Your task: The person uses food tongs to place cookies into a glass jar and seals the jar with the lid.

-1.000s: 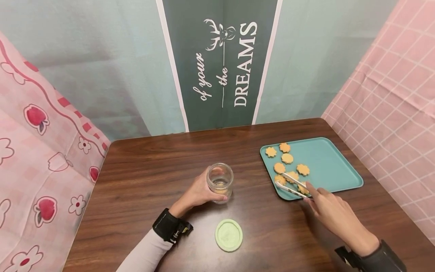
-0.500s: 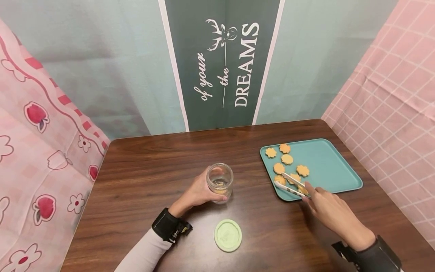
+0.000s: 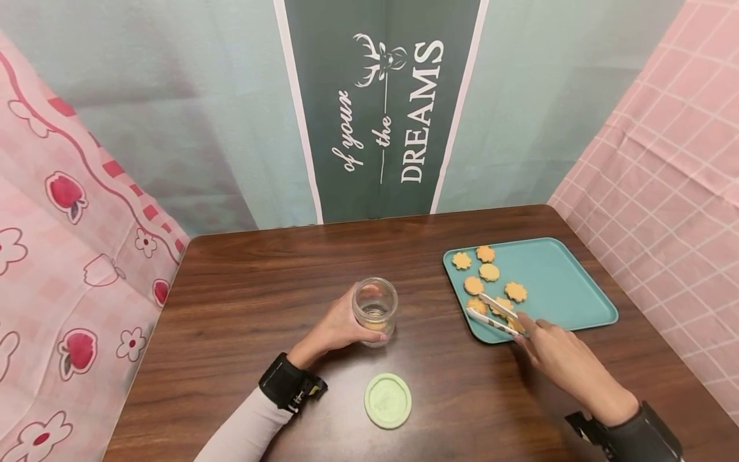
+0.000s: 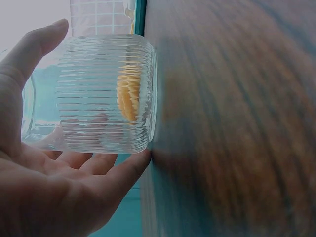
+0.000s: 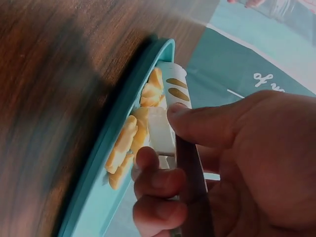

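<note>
My left hand is wrapped around a clear glass jar standing on the table. Through the jar's ribbed wall, the left wrist view shows a yellow, scalloped cookie at the bottom. On the right, my right hand holds tongs with dark handles and pale tips. The tips are spread over the near left corner of a teal tray. Between the tong arms is a flower-shaped cookie; a round cookie lies just past the upper tip. A third cookie sits beside the tongs, near my fingers.
A light green round lid lies on the brown wooden table, nearer than the jar. More cookies are grouped at the tray's left side. Fabric hangs behind the table and along both sides, with a pink grid cloth at the right.
The cookie between the tong arms has shifted slightly toward my right hand. The tongs stay over the tray's corner, and my left hand keeps its grip on the jar.
</note>
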`<state>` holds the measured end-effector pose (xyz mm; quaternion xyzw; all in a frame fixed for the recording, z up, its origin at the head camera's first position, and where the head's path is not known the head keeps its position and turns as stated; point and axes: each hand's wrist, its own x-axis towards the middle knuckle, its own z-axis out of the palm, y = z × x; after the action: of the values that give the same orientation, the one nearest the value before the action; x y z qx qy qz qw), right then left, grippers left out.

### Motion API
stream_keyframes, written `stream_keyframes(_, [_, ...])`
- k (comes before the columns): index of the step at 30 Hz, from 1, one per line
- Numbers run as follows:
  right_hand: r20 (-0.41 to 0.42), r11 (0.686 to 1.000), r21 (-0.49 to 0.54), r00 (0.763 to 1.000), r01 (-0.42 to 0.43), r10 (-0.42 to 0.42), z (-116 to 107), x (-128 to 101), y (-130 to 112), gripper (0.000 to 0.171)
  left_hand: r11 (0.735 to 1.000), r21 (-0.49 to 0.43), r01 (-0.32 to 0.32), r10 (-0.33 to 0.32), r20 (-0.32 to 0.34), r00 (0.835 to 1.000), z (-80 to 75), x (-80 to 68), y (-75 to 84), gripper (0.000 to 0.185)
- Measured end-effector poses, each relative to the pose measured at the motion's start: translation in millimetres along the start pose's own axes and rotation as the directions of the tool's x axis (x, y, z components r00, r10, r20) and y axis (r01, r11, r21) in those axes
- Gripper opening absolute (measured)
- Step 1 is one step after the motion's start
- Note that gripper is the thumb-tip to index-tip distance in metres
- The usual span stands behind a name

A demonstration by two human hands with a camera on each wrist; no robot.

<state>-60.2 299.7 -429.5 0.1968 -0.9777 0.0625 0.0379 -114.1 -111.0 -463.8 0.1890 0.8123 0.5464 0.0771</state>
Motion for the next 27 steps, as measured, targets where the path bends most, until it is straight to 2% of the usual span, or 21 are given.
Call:
stream_keyframes(8, [-0.058, 0.999, -0.010, 0.997, 0.050, -0.051, 2.9, -4.3, 2.4, 0.045, 1.000, -0.001, -0.009, 0.009, 0.003, 1.000, 0.4, 0.2, -0.5, 0.091])
stream_keyframes(16, [-0.045, 0.999, -0.004, 0.998, 0.038, -0.038, 3.6, -6.3, 3.5, 0.045, 1.000, 0.013, -0.015, 0.015, 0.000, 1.000, 1.1, 1.2, -1.7, 0.090])
stream_keyframes(27, [-0.097, 0.998, -0.009, 0.994, 0.058, -0.058, 2.2, -5.7, 2.8, 0.045, 1.000, -0.002, -0.012, 0.012, -0.001, 1.000, 1.8, 1.0, -1.9, 0.090])
